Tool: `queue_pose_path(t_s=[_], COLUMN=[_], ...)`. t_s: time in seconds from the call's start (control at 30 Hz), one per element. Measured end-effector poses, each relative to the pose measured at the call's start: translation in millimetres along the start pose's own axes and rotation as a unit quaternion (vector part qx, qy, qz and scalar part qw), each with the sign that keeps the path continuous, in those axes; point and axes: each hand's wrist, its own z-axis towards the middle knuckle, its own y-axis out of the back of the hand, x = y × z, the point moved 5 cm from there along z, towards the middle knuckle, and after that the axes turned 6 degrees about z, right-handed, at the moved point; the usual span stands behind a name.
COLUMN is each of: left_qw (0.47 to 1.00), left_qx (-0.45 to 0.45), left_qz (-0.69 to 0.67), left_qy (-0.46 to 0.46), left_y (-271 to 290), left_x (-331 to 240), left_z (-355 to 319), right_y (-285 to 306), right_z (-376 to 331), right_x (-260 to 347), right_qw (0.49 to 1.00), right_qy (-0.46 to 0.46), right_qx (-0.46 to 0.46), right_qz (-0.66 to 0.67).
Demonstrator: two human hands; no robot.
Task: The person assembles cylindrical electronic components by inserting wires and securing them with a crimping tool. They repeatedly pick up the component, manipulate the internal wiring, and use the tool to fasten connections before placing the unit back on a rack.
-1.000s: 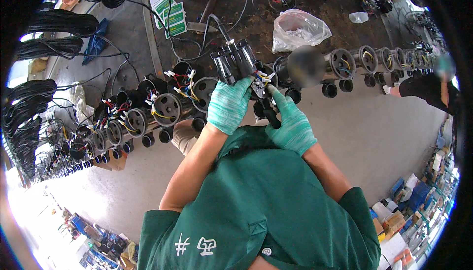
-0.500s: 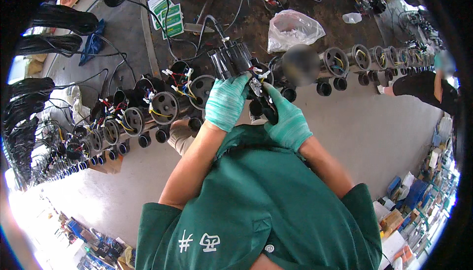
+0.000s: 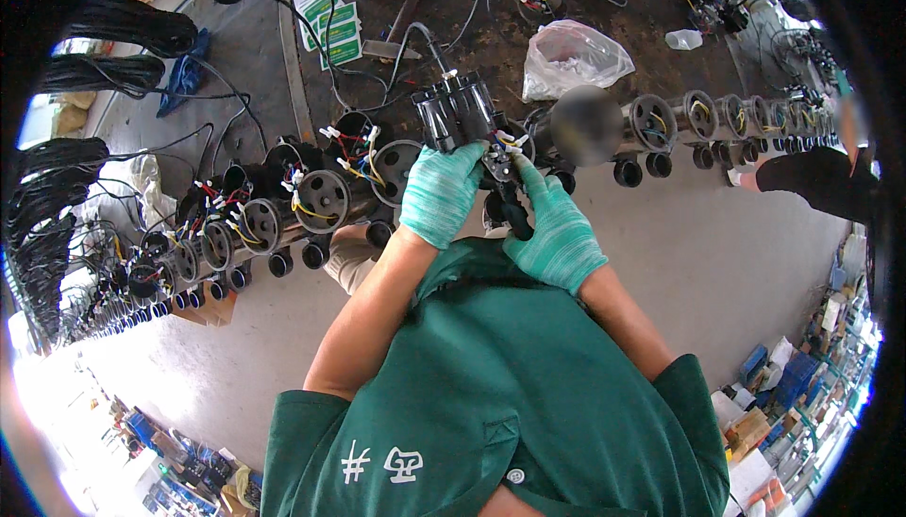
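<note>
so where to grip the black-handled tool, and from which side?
Likely best by its black handle end, from the right, as the right hand does: it points toward the green shirt, while the metal head sits close to the left hand.

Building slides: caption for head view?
Gloved left hand holds a shiny black part; gloved right hand, a dark-handled tool.

head fisheye | from wearer's head, facing down | left hand [image 3: 440, 196], right hand [image 3: 562, 239] near | edges hard to judge
</note>
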Motion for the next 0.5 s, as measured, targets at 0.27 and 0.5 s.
queue_pose_path(t_s=[0.27, 0.5], left_qw=[1.000, 0.999], left_qx=[-0.017, -0.021], left_qz=[-0.016, -0.028], left_qy=[0.000, 0.037], left_y=[0.3, 2.1], left_x=[-0.5, -0.2], left_z=[1.0, -2.0], right_y=[0.0, -3.6], right_z=[4.1, 4.4], right_x=[-2.3, -5.6], right_qw=[0.995, 0.995], right_qy=[-0.053, -0.051], right_qx=[0.057, 0.044], right_qz=[-0.059, -0.077])
